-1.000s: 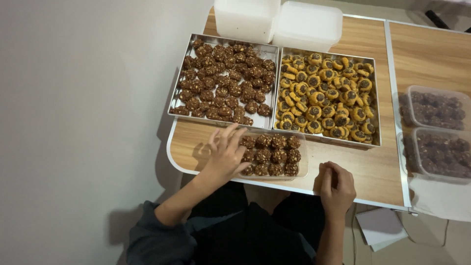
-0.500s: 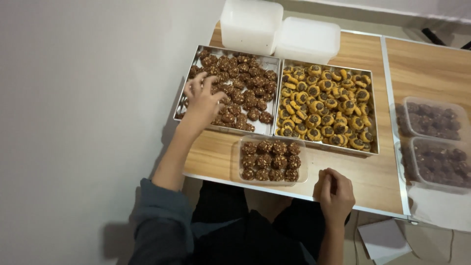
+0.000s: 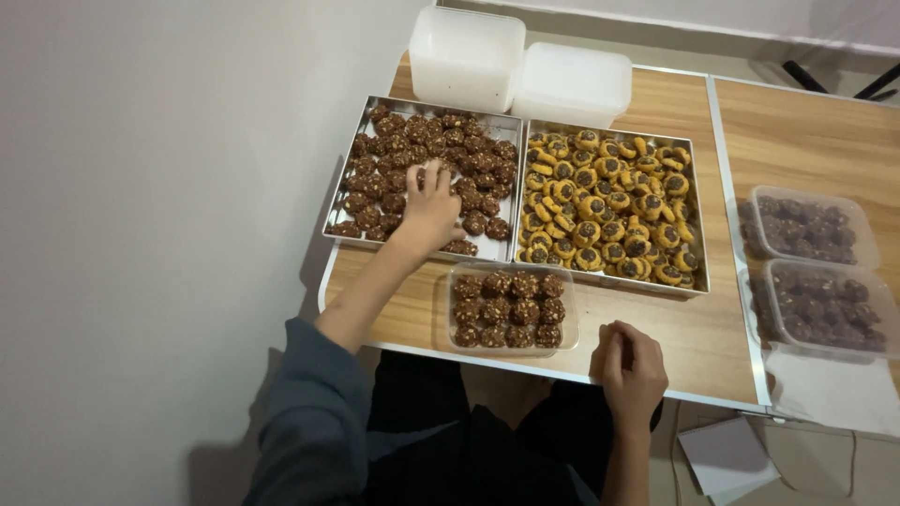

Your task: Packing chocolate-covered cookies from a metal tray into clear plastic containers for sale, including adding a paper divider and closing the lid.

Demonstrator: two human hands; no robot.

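Note:
My left hand (image 3: 429, 207) reaches into a metal tray (image 3: 339, 195) of dark chocolate cookies, fingers resting on the cookies near the tray's front middle; whether it grips one is hidden. Just in front of that tray sits a small clear plastic box (image 3: 569, 319) filled with rows of the same dark cookies. My right hand (image 3: 631, 362) rests curled on the table's near edge, right of the box, with nothing visible in it. A second metal tray (image 3: 698, 245) holds yellow cookies with chocolate centres.
Two white lidded containers (image 3: 518, 67) stand behind the trays. On the adjoining table at the right lie two closed clear boxes (image 3: 814, 275) of dark cookies. A white wall runs along the left. Paper sheets (image 3: 727, 454) lie on the floor.
My left hand went from the small clear box up to the dark-cookie tray, then shifted right towards the tray's front middle. My right hand stayed on the table edge.

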